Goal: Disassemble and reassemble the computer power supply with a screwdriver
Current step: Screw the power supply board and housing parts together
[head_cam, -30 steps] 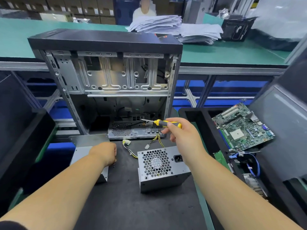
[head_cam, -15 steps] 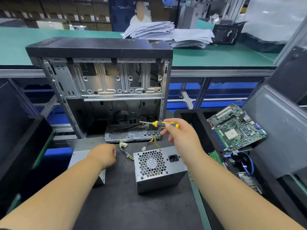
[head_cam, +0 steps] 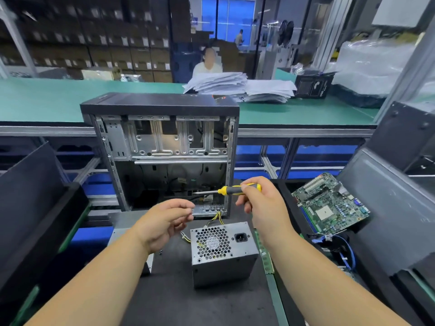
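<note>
The grey power supply [head_cam: 221,252] stands on the black mat [head_cam: 169,302], its fan grille and socket facing me and yellow wires trailing behind it. Above it my right hand [head_cam: 261,205] grips the yellow-and-black screwdriver [head_cam: 231,189] by the handle, with the shaft pointing left. My left hand [head_cam: 162,222] is raised just left of and below the tip. Its thumb and forefinger pinch a tiny pale thing that looks like a screw. Behind both hands the open computer case [head_cam: 160,104] stands upright.
A flat grey metal plate [head_cam: 122,222] lies under my left forearm, with small dark screws [head_cam: 160,251] beside it. A green motherboard [head_cam: 329,203] leans in the black tray on the right, above blue cables. A memory stick [head_cam: 264,252] lies at the mat's right edge. Papers [head_cam: 235,85] are stacked on the green bench behind.
My left hand has lifted off the metal plate and come up toward the screwdriver tip, fingers pinched. The right hand and screwdriver stay about where they were; my head has tilted up.
</note>
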`<state>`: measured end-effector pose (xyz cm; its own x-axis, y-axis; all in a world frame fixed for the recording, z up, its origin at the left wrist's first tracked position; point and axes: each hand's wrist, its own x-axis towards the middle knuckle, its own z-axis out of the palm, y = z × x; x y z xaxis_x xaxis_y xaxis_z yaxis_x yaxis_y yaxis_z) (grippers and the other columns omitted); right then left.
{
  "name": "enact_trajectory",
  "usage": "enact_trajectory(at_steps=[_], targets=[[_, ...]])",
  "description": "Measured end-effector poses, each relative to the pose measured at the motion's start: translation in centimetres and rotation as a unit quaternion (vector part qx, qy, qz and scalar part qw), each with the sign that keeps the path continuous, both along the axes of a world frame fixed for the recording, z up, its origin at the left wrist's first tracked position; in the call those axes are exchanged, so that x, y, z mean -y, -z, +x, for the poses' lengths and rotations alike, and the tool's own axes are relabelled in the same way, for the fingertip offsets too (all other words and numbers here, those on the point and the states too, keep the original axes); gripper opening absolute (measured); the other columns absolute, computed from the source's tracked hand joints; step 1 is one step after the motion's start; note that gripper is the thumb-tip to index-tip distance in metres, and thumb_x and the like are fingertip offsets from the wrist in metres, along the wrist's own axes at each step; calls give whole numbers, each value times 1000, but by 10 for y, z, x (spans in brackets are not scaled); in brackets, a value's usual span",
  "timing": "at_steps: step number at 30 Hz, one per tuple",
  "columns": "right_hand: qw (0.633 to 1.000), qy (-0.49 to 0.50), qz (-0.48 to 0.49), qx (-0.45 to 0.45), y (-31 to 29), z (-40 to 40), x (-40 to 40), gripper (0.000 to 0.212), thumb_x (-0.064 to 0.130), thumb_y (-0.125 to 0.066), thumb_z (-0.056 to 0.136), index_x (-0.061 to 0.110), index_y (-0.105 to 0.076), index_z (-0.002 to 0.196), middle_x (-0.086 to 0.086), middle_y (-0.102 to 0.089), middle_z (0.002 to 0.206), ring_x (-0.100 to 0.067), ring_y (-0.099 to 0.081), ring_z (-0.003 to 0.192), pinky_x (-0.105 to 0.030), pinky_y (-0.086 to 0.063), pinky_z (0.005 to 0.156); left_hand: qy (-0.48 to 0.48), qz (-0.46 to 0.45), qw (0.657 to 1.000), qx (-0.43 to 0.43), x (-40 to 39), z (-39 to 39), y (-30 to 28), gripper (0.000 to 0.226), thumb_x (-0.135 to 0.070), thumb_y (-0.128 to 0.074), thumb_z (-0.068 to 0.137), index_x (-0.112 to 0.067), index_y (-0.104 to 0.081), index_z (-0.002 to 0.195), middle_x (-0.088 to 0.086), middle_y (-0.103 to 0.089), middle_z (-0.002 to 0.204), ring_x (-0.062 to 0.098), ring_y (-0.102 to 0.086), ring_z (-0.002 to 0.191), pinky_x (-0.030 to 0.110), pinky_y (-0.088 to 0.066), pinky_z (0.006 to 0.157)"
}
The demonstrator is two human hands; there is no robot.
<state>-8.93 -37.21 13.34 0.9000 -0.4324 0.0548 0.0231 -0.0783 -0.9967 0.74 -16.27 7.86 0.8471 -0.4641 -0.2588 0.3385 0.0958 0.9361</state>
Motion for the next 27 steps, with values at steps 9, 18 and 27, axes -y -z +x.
enact_trajectory(at_steps=[9,18,27], targets=[[999,-24,-32,19,-8,-28,15,15,25,-53,84,32,-62,74,1,-61,58,-8,-46,51,-27,-38,55,-26,-61,997,-33,25,-38,0,20,1,-42,101,-2,-61,104,1,-60,71,7,-55,61,18,-51,59],[998,-28,-47,8,1,-44,40,10,31,-52,77,32,-62,79,1,-63,59,-19,-46,59,-36,-37,59,-34,-70,997,-10,50,-63,-5,16,-4,-42,102,-8,-57,98,-1,-56,71,6,-51,59,16,-50,57],[997,-46,-65,6,5,-63,54,10,34,-50,79,34,-61,79,3,-63,60,-14,-47,57,-35,-41,60,-56,-65,996,-5,60,-79,-2,20,-9,-42,104,-7,-60,99,-1,-59,71,7,-53,61,18,-51,57]])
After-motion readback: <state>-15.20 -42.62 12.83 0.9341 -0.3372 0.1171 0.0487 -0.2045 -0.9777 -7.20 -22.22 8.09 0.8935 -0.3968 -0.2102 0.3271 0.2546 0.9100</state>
